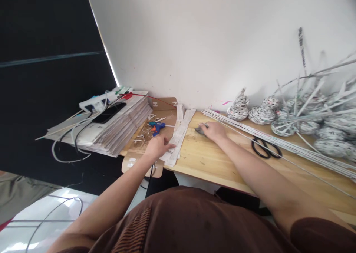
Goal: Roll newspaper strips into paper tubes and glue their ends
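Long printed paper strips [182,132] lie in a loose, overlapping pile at the middle of the wooden table [205,160]. My left hand [159,147] is at their left edge, thumb and fingers apart, with nothing seen between them. To the right of the strips, my right hand [214,131] is closed around a small grey object [200,130], which is mostly hidden by the fingers and rests on or just above the table. A blue glue gun [158,128] lies beyond my left hand on a cardboard sheet [164,104].
A tall paper stack [119,134] at the left holds a black phone [109,112] and a white power strip [98,102]. Thin paper rods [267,138] cross the right side over black-handled scissors [263,149]. Woven paper pieces [238,108] stand along the wall.
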Action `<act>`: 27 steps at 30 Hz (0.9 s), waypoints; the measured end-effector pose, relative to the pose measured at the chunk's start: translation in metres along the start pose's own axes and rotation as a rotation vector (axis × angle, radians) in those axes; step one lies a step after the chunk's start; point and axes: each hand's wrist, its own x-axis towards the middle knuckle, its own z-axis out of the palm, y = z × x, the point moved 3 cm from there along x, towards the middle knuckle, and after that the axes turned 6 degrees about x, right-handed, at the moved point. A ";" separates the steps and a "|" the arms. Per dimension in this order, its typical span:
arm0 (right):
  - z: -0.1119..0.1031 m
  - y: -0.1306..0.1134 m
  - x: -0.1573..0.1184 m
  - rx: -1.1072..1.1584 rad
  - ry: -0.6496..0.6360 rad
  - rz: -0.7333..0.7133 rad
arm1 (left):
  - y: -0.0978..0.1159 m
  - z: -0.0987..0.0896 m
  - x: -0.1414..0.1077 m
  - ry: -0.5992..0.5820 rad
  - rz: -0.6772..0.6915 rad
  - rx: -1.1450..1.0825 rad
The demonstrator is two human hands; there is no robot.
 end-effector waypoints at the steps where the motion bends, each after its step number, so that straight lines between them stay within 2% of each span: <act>1: -0.001 -0.001 -0.001 -0.006 -0.014 0.016 | 0.000 0.001 0.000 -0.006 -0.004 0.008; 4: -0.006 -0.003 -0.005 -0.027 -0.013 0.031 | -0.001 0.004 0.001 -0.032 -0.017 -0.025; 9: -0.011 -0.006 -0.009 -0.012 0.265 -0.169 | -0.006 0.003 0.003 0.007 -0.043 -0.113; 11: -0.010 -0.005 -0.008 0.062 0.303 -0.235 | -0.010 0.003 0.004 0.038 -0.055 -0.173; 17: -0.007 -0.006 -0.006 0.251 0.240 -0.404 | -0.023 0.003 0.006 0.074 -0.106 -0.410; 19: -0.012 -0.008 -0.007 0.215 0.296 -0.394 | -0.023 0.004 0.006 0.031 -0.104 -0.523; 22: -0.017 -0.016 -0.011 0.211 0.342 -0.447 | -0.020 0.008 0.007 -0.060 -0.142 -0.841; 24: -0.015 -0.024 -0.014 0.268 0.279 -0.533 | -0.017 0.011 0.006 -0.115 -0.206 -1.025; 27: -0.006 -0.039 -0.021 0.300 0.170 -0.651 | -0.011 0.013 0.002 -0.168 -0.268 -1.113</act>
